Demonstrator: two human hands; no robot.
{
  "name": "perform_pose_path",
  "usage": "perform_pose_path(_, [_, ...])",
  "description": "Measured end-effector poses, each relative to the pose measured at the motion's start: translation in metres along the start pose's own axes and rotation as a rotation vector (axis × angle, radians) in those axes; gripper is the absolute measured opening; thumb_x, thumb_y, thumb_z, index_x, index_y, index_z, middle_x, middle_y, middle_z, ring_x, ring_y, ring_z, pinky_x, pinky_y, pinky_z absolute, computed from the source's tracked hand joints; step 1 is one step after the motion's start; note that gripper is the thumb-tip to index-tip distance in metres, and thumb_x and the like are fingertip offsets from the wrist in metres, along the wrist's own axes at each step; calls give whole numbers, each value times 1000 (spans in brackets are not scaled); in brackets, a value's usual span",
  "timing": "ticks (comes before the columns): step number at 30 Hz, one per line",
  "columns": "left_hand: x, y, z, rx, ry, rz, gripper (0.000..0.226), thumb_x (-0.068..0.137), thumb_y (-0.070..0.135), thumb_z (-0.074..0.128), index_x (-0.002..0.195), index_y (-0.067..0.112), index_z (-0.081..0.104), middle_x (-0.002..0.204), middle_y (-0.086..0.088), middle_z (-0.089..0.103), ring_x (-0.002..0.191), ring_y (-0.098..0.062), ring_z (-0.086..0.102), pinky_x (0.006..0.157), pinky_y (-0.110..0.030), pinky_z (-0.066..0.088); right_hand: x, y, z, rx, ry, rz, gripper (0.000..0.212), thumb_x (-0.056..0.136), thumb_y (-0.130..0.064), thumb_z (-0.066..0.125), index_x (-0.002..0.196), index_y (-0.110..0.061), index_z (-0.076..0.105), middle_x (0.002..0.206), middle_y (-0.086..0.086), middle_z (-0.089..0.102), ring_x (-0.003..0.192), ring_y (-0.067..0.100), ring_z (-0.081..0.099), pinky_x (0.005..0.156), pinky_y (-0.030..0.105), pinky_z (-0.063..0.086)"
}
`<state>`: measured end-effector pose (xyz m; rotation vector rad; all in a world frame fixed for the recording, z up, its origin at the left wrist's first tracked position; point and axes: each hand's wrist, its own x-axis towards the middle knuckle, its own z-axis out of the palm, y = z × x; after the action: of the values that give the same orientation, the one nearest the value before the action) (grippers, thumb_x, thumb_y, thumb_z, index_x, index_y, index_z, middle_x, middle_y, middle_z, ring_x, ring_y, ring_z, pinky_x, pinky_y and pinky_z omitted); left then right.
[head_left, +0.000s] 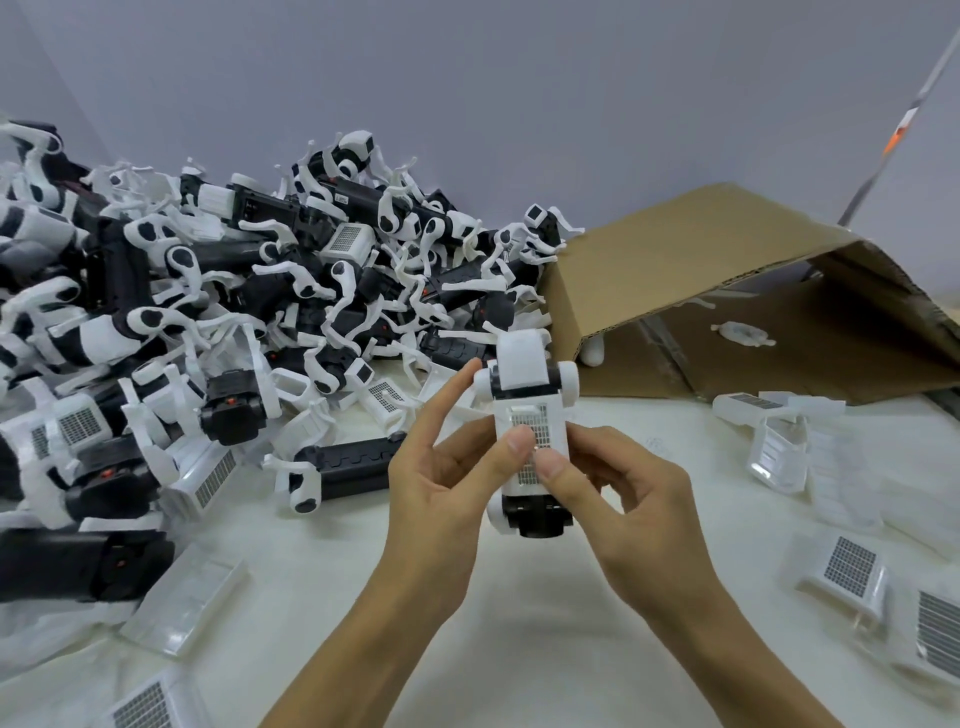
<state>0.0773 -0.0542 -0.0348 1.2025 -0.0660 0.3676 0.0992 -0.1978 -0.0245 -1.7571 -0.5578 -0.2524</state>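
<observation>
Thumbs of the left hand (441, 470) and right hand (626, 501) pinched the gridded clear cover (536, 420) of a small white-and-black hard-plastic gadget (522, 374), gripped upright between them; light, rigid, likely brittle at its thin arms, it seemed best held by the body.

Huge messy pile (234, 291) of black-and-white gadgets hogs the left of the white table (519, 639), right up against a tipped-over cardboard box (691, 244) with one small white piece (744, 332) inside. Clear grid-stickered caps (852, 571) sit scattered on the right.
</observation>
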Motion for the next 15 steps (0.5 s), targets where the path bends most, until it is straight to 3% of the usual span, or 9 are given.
perform_pose_path(3, [1,1,-2,114,-20,46,57,80,26,78,134,36,60,107,-8,78,104,-25,74,86,-28,57,-1,-2,-1,-54,12,-8,21,87,-52,67,108,-49,69,97,-20,74,91,15,68,73,41,55])
perform_pose_path(5, [1,2,-5,453,-18,226,51,90,26,71,139,31,58,103,3,78,101,-14,73,84,-22,56,3,-3,-5,-1,22,110,21,82,-53,73,102,-46,73,96,-18,76,92,12,72,76,37,58])
perform_pose_path(7, [4,1,-13,909,64,514,41,96,23,60,137,14,61,102,2,75,100,-15,70,84,-29,56,11,-4,-16,94,69,269,21,75,-48,75,94,-39,77,92,-13,78,88,9,74,70,23,59])
perform_pose_path(9, [10,0,-27,1191,211,584,38,94,23,52,120,2,70,102,-10,74,102,-30,66,86,-47,56,22,-7,-36,136,143,398,28,65,-49,78,86,-31,79,86,-10,79,80,6,74,63,15,54])
perform_pose_path(12, [18,3,-36,1477,361,200,34,82,21,58,109,7,73,107,-17,73,108,-44,58,93,-60,46,43,-23,-71,121,222,534,55,51,-56,79,89,-16,80,84,1,79,81,21,75,74,34,58])
perform_pose_path(15, [24,1,-37,1524,222,-74,55,78,29,69,132,21,62,124,-9,67,118,-41,53,102,-55,39,71,-43,-113,201,381,517,59,55,-46,88,97,-7,75,81,5,76,71,24,70,70,37,56])
